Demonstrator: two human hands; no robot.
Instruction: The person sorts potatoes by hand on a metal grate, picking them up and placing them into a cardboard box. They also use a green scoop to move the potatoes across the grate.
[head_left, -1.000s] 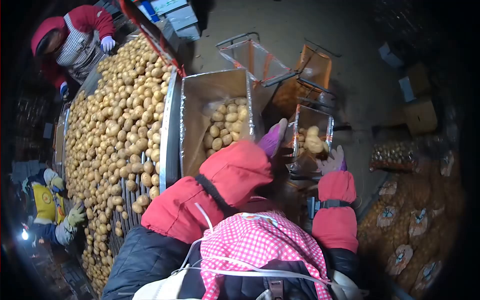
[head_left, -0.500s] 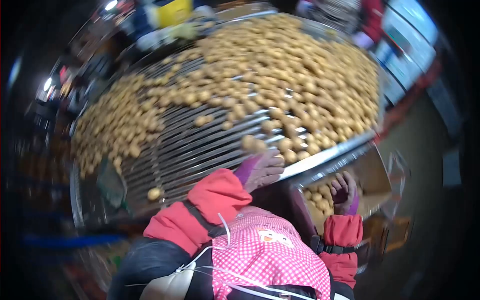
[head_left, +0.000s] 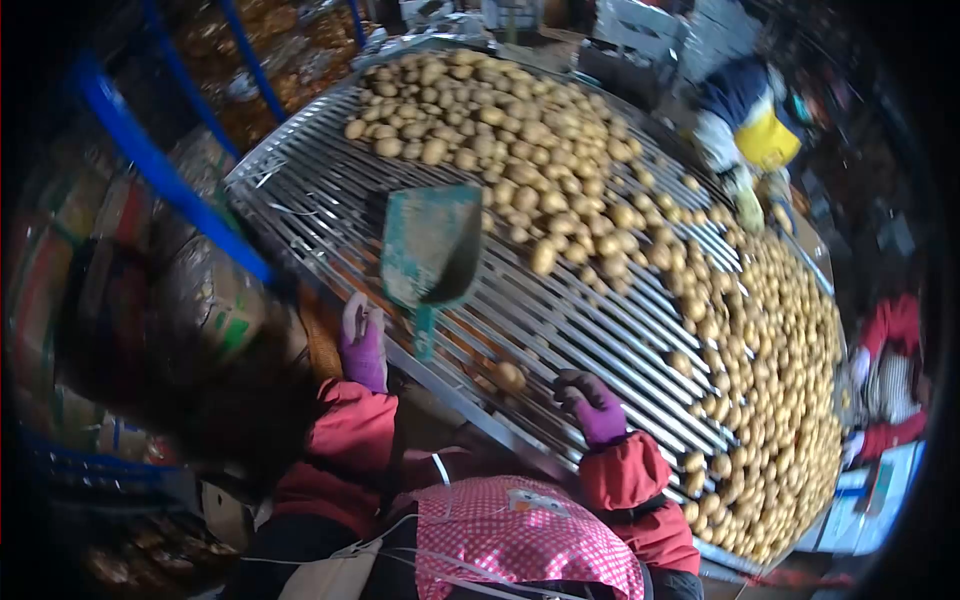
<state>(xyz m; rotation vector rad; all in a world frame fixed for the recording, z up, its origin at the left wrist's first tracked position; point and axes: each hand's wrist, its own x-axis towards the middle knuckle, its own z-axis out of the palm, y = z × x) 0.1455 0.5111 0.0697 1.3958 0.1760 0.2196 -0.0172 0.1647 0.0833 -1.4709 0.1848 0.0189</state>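
Note:
My left hand (head_left: 364,345), in a purple glove, is beside the metal rim of a slatted sorting table (head_left: 330,225). Its fingers point up and stand apart, holding nothing I can see. Over the near edge of the slats is my right hand (head_left: 592,405), in a purple glove with dark fingers. Those fingers are loosely bent and apart, with nothing visible between them. A single potato (head_left: 509,377) lies on the slats to its left. Between and beyond my hands rests a worn green scoop (head_left: 430,245), its handle toward me. A large spread of potatoes (head_left: 540,130) covers the far and right parts.
Across the table, a person in a yellow apron (head_left: 768,140) has gloved hands at the potatoes. Another person in red sleeves (head_left: 893,325) stands at the right end. A blue rail (head_left: 170,170) and stacked sacks (head_left: 215,300) are on the left.
My view has swung left, bringing the scoop to mid-view. My right hand has left the cardboard box of potatoes for the table's near edge; my left hand is now at the rim farther left.

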